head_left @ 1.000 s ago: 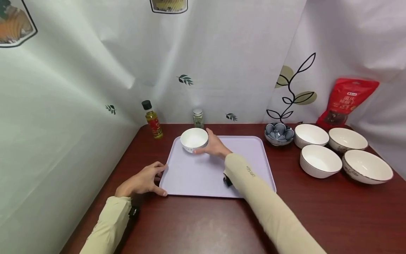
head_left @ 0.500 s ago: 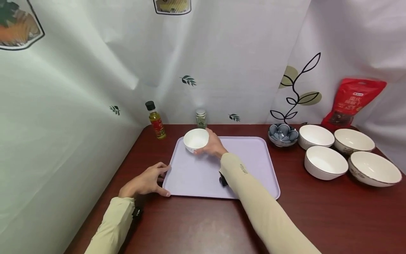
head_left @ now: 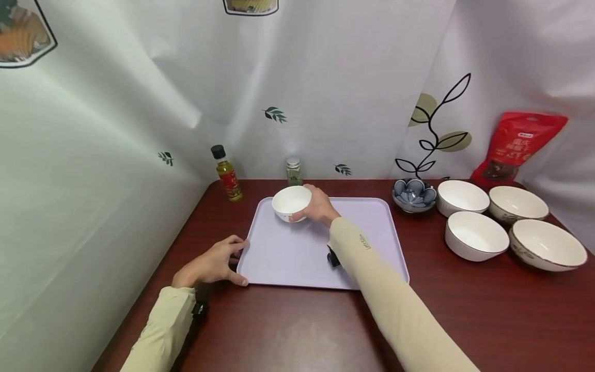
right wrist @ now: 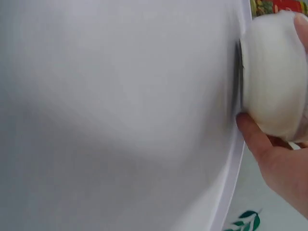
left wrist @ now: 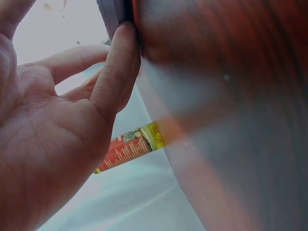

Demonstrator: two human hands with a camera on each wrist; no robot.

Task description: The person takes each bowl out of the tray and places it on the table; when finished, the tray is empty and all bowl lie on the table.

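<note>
In the head view, a white bowl (head_left: 291,201) is upright at the back left of the pale lilac tray (head_left: 288,258). My right hand (head_left: 318,205) grips the bowl from its right side, thumb at the near wall and fingers at the far side. The right wrist view shows the bowl's side (right wrist: 274,72) with its foot close to the tray surface; I cannot tell whether they touch. My left hand (head_left: 211,264) touches the tray's front left corner, fingers along the left edge and thumb at the front. In the left wrist view, one fairly straight finger (left wrist: 118,72) meets the tray edge.
An oil bottle (head_left: 228,175) and a small herb jar (head_left: 294,172) stand behind the tray. To the right are a blue flower-shaped bowl (head_left: 413,196) and several white bowls (head_left: 476,237). A red pouch (head_left: 516,147) leans on the back wall sheet. Dark red wood tabletop (head_left: 288,330) lies in front.
The bowl in my right hand has shifted slightly to the right over the tray. My left hand has stayed at the tray corner. The head view has swayed a little.
</note>
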